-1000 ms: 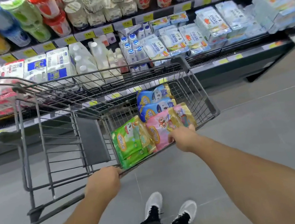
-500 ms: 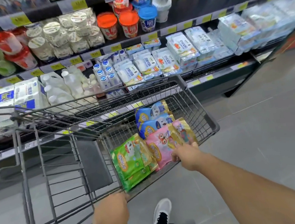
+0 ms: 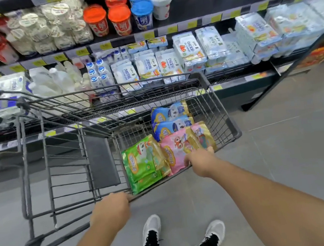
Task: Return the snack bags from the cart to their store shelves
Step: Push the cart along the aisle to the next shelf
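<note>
1. We see a grey wire cart [image 3: 212, 103] standing on a grey tiled floor [image 3: 297, 145], close in front of a chilled store shelf [image 3: 224, 13].
2. Our left hand [image 3: 112, 210] is wrapped around the near rim of the cart, fingers curled shut over the bar.
3. Our right hand [image 3: 200, 160] grips the same rim further to the right, closed on the bar, with its fingertips touching the lower edge of the pink snack bag [image 3: 176, 148]. The two hands are well apart.
4. The snack bags all lie in the cart's small upper basket, on its right side: a green snack bag [image 3: 141, 161] at the left, with what looks like a second green one beneath it, the pink bag just beside it to the right, and two blue snack bags [image 3: 170, 119] behind them, towards the far wall.
5. A dark flat panel [image 3: 101, 160] stands to the left of the basket.
6. On the shelf beyond the cart sit orange-lidded cups [image 3: 108, 19], a blue-lidded cup [image 3: 142, 14], small white bottles with blue caps [image 3: 99, 73] and pale multipacks [image 3: 191, 54].
7. Below, two grey shoes [image 3: 150, 227] and black trouser cuffs stand on the floor between our forearms.
</note>
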### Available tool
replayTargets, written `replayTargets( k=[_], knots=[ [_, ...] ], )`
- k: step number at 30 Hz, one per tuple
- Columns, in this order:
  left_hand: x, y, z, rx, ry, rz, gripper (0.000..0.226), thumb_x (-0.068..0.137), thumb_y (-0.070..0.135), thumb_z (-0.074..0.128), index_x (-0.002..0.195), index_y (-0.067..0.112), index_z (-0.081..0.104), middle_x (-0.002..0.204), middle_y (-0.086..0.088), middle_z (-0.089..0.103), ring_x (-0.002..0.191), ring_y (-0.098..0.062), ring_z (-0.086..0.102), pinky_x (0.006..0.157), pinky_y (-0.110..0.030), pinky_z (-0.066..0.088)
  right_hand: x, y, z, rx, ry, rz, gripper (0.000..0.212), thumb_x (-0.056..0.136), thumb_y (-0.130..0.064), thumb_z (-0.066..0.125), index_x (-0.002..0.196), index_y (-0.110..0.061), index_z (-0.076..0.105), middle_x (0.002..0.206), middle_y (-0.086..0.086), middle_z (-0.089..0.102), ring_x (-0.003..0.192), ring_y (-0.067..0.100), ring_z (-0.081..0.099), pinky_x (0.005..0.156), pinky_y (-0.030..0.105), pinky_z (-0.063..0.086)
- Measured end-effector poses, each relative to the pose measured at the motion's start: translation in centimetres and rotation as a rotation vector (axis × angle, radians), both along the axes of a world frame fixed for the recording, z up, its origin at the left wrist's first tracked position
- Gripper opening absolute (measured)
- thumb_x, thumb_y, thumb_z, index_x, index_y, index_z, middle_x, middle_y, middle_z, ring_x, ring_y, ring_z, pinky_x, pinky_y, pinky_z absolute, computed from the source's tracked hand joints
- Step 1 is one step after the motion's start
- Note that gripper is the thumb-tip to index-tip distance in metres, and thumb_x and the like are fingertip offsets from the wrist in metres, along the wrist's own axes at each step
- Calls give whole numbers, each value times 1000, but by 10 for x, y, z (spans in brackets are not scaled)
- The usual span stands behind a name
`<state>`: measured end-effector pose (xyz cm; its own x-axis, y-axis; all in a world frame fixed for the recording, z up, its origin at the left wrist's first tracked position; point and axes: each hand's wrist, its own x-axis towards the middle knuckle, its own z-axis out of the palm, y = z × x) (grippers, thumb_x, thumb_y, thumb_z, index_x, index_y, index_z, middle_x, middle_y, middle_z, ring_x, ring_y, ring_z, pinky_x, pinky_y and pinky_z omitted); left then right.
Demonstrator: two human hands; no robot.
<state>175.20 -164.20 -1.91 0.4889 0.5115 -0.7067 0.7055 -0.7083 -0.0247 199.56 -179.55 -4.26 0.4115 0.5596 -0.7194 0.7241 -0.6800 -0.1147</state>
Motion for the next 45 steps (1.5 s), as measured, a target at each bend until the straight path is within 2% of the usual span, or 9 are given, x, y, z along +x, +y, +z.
replayTargets(
  k=[14,18,22,26,31,34,39,42,45],
  knots=[
    [24,-22,2,-12,-4,68,23,94,27,49,82,38,65,77,9,61,79,-19,60,66,-28,47,27,-25,-15,19,35,89,44,86,-1,45,117,-25,65,114,4,65,116,28,52,108,52,25],
    [27,-26,14,-37,19,21,26,93,37,52,115,41,65,98,12,65,101,-17,63,79,-29,50,40,-44,-2,170,148,91,45,87,-2,49,125,-22,60,124,8,63,121,32,52,100,43,42],
    [31,-28,32,-87,47,-21,76,82,52,65,150,39,34,141,7,49,130,-16,50,101,-30,44,69,-67,30,250,191,37,59,84,8,47,135,-20,54,136,7,55,126,28,51,106,42,42],
    [43,-36,57,-113,-98,126,88,77,71,60,152,38,29,148,12,45,136,-11,44,108,-32,39,113,-73,50,215,194,-5,48,88,-3,47,130,-25,57,131,6,60,117,28,59,97,37,49],
    [78,-40,84,-202,-317,354,90,65,88,51,143,44,38,142,20,47,133,-4,47,108,-27,39,167,-47,80,163,168,96,37,85,-4,45,118,-11,62,119,9,65,106,27,62,84,36,51],
    [109,-37,89,-172,-405,447,72,79,71,61,141,43,39,142,20,47,134,-2,46,105,-20,37,194,-22,82,143,174,129,44,86,-4,45,124,-21,58,128,5,59,112,25,59,90,35,52],
    [165,-25,83,-254,-431,540,96,65,89,49,144,35,43,145,16,49,130,-2,48,109,-26,40,235,24,89,108,179,252,37,91,-7,42,124,-16,58,122,9,62,93,24,57,74,30,45],
    [191,-20,89,-205,-450,573,69,85,58,63,146,30,42,147,11,49,132,-5,47,109,-25,38,250,51,96,93,170,325,38,89,-7,43,123,-15,59,123,9,62,92,23,55,74,28,42],
    [205,-23,98,-161,-479,607,62,89,51,62,144,30,43,145,13,49,130,-4,47,108,-23,37,258,78,99,53,176,428,41,91,-9,41,128,-16,57,127,7,61,105,26,60,79,31,47]
  ],
)
